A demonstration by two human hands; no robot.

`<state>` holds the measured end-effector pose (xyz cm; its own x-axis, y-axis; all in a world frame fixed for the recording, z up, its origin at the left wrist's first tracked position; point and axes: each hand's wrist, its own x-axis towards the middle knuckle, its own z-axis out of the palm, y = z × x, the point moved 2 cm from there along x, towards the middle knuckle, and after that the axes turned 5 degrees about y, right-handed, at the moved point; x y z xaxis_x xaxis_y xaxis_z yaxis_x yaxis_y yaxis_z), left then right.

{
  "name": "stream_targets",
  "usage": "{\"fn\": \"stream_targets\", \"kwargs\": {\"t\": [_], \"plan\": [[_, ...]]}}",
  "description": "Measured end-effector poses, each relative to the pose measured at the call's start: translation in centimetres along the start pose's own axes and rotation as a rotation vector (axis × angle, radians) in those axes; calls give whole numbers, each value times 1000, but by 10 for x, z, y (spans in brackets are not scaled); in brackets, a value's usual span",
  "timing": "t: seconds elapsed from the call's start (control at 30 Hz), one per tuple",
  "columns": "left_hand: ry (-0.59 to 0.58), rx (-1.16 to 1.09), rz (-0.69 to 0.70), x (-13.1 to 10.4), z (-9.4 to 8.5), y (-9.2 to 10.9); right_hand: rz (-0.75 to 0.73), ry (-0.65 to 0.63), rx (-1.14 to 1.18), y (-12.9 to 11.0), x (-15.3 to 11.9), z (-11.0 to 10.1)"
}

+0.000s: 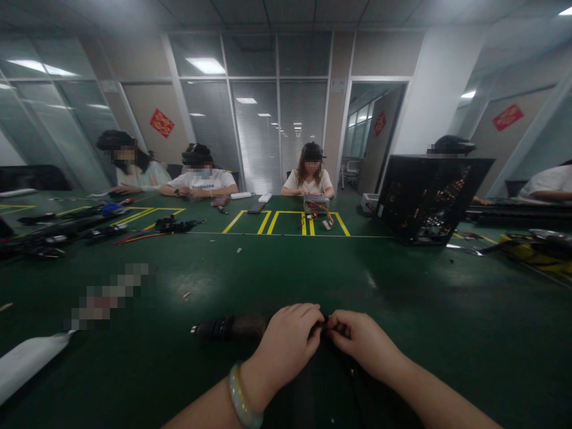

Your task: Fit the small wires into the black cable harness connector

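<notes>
A green table (250, 268) with a dull sheen runs across the whole view, marked at its far side with yellow tape. The black computer case (429, 199), boxy and full of openings, stands tilted toward its right part; behind it, a co-worker (450, 145) is mostly hidden, only dark headgear showing clearly. Well to the left of the case and nearer the camera, a smooth white object (33, 363) is cut off by the picture's edge, its far end masked by pixels.

Also nearer than the case and to its left, a dark cylindrical tool (243, 328) lies flat, ringed near a bright metal tip; its right part disappears under the left hand (290, 336). That hand arches, fingers bent, thumb and fingertips closed on a small dark piece. The right hand (364, 342), lower left of the case, is curled too, thumb and forefinger pinching the same piece.

Left of the case, a grey metal box (316, 204) trails coloured wires. A glossy, pale, mottled bracelet (243, 396) rings the left wrist. Smallest is the dark piece (326, 323) itself, its shape hard to make out between the fingers.
</notes>
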<state>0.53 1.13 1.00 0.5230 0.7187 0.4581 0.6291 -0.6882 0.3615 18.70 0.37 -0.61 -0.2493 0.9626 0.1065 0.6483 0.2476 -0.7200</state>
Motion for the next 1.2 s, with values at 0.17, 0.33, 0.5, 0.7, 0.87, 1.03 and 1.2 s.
{"fn": "stream_targets", "kwargs": {"t": [0.17, 0.33, 0.5, 0.7, 0.87, 1.03, 1.2], "plan": [[9, 1, -6, 0, 0, 0, -5, 8, -17, -1, -1, -1], [19, -8, -31, 0, -1, 1, -8, 14, -23, 0, 1, 0], [30, -46, -65, 1, -1, 1, -7, 23, -17, 2, 2, 1], [27, -44, -66, 0, 1, -1, 4, 10, 3, 0, 1, 0], [-2, -5, -44, 1, 1, 0, 9, 10, 4, 2, 0, 0], [-27, 38, -27, 0, 2, 0, 13, 11, 4, 4, 1, 1], [-17, 45, -7, 0, 3, 0, 15, 5, 16, 5, 2, 2]]}}
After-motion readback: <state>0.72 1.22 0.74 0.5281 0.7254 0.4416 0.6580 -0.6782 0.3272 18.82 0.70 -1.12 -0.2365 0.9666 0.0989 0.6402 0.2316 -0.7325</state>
